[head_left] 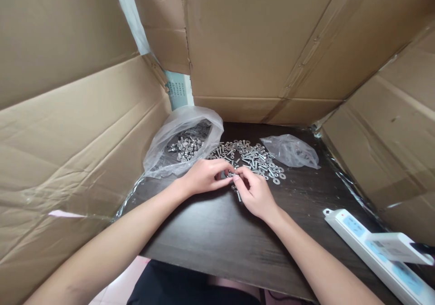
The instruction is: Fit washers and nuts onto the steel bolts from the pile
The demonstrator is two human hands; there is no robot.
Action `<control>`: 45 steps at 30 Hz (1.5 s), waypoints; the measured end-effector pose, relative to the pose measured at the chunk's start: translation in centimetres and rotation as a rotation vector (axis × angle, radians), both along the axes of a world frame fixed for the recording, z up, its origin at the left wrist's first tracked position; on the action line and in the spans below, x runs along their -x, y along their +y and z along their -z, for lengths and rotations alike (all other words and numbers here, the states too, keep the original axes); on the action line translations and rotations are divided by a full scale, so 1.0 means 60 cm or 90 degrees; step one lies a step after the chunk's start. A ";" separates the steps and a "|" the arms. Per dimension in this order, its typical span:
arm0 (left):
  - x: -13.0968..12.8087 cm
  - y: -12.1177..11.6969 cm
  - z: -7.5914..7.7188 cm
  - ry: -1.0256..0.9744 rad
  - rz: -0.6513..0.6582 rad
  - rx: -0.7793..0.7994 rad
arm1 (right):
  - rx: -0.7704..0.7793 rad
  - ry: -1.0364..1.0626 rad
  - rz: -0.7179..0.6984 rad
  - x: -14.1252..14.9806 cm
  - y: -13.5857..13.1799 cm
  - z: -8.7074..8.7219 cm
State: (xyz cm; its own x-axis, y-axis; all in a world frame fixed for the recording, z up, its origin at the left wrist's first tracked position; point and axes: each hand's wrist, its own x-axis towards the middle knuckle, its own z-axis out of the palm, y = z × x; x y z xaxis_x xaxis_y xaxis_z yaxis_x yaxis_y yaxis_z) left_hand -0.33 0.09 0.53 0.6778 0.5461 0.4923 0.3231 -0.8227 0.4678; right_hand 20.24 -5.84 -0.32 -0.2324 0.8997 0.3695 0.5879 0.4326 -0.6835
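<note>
My left hand [206, 177] and my right hand [256, 192] meet above the dark table, both closed in a pinch. Between their fingertips is a small shiny bolt [230, 174], mostly covered by the fingers; whether a nut or washer sits on it I cannot tell. Just under my right fingers a loose bolt [239, 196] lies on the tabletop. Right behind both hands spreads a pile of silvery bolts, nuts and flat washers [254, 158]. Left of the pile, an open clear plastic bag [157, 156] holds many bolts [189, 148], some apparently with washers on them.
A crumpled clear plastic bag [292, 151] lies right of the pile. Near the right edge rests a white power strip [351, 240] with a white plug-in adapter [390, 246] and black cable. Cardboard walls [261, 37] enclose the dark table [204, 237] at the back and sides.
</note>
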 end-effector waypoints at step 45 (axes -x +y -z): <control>-0.002 -0.001 0.003 -0.005 -0.003 -0.003 | 0.012 0.001 0.013 0.001 0.000 0.001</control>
State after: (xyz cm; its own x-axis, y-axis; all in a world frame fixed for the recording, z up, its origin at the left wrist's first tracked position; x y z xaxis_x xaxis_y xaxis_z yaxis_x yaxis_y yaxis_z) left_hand -0.19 0.05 0.37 0.6715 0.5474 0.4995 0.3240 -0.8231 0.4665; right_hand 20.20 -5.82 -0.37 -0.2136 0.9111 0.3525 0.5951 0.4075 -0.6927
